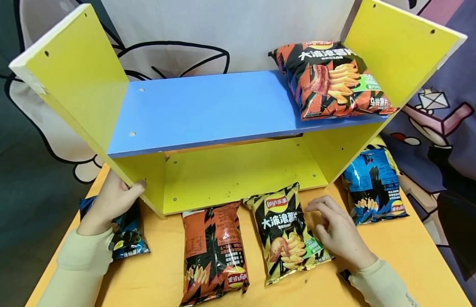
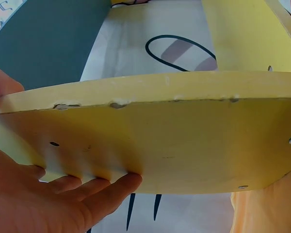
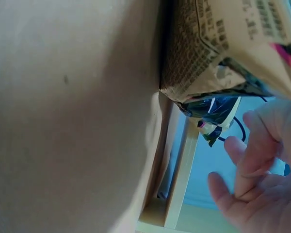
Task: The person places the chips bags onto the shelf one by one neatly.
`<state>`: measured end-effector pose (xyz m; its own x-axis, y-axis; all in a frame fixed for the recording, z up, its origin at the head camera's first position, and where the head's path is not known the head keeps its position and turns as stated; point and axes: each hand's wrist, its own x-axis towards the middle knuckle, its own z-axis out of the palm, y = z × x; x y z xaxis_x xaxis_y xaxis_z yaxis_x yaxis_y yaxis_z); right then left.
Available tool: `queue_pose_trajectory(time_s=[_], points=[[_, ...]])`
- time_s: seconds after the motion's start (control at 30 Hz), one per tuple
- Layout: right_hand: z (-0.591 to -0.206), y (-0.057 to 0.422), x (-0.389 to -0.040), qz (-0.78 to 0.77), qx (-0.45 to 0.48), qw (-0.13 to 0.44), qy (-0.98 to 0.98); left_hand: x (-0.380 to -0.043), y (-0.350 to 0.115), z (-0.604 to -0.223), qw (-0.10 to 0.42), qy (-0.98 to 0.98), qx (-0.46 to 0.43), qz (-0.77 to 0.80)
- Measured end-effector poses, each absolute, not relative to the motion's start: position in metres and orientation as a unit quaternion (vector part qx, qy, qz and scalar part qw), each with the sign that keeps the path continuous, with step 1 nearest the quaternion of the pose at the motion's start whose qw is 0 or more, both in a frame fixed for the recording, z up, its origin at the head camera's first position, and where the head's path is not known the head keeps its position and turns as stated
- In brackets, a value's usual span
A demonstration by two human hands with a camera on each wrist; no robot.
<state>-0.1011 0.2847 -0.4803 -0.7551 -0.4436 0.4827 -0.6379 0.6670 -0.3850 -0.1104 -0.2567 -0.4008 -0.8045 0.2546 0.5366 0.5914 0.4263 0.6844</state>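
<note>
My left hand (image 1: 116, 200) grips the lower left side panel of a yellow shelf unit (image 1: 238, 183), thumb on the inner face. In the left wrist view, the fingers (image 2: 121, 187) lie against the panel's outer face, and its chipped front edge runs between them and the thumb. My right hand (image 1: 335, 228) is beside the right edge of a black and yellow chip bag (image 1: 285, 234), fingers loosely bent with nothing in them. A red and black chip bag (image 1: 214, 256) lies left of it on the table, printed back up.
A red and black chip bag (image 1: 333, 81) rests on the blue shelf board (image 1: 207, 106), against the right panel. One blue bag (image 1: 376, 185) lies right of the unit; a dark blue bag (image 1: 128, 232) is partly under my left arm. The orange table (image 1: 414, 260) carries everything.
</note>
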Motion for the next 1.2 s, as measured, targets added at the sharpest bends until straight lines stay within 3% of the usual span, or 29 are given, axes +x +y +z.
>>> queue_pose_trajectory(time_s=[0.23,0.57,1.0,1.2], points=[[-0.480,0.279,-0.094,0.282,0.250,0.123,-0.918,-0.110,-0.257,-0.401,0.178,-0.827,-0.252,-0.470],[-0.465,0.256,-0.075,0.238,0.093,-0.041,-0.966,-0.110,-0.257,-0.401,0.180,-0.826,-0.256,-0.468],[-0.468,0.247,-0.060,0.180,0.074,-0.081,-0.978,-0.111,-0.258,-0.403,0.172,-0.827,-0.249,-0.474],[-0.473,0.246,-0.058,0.179,0.069,-0.072,-0.979,-0.111,-0.258,-0.402,0.174,-0.828,-0.250,-0.471]])
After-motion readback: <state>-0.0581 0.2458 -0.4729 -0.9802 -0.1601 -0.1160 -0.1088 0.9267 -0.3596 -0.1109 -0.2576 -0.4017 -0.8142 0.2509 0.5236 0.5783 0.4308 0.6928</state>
